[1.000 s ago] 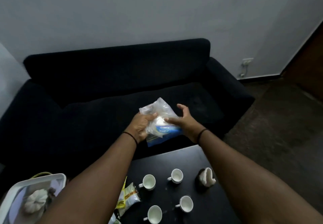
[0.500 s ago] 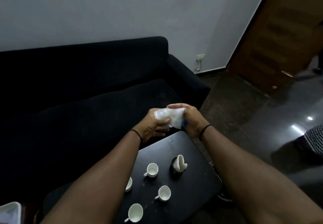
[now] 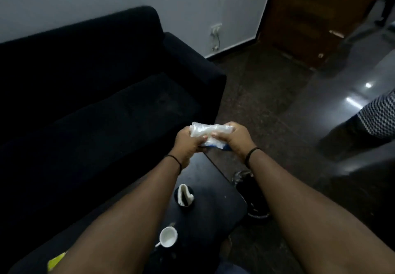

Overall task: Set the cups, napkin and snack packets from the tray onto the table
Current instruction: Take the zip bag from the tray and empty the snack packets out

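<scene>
Both hands hold a crumpled clear plastic packet with a blue edge, raised above the far end of the black table. My left hand grips its left side and my right hand grips its right side. On the table stands a dark holder with a white napkin in it. A white cup sits nearer to me, partly beside my left forearm. A yellow snack packet shows at the lower left, mostly hidden by my arm. The tray is out of view.
A black sofa runs along the far side of the table. Dark floor lies to the right, with a dark shoe-like object by the table's right edge. A wooden door stands at the back right. A person's patterned garment is at the right edge.
The view has swung right and down, so the tray and most cups left the frame. My hands have squeezed the packet into a tighter roll.
</scene>
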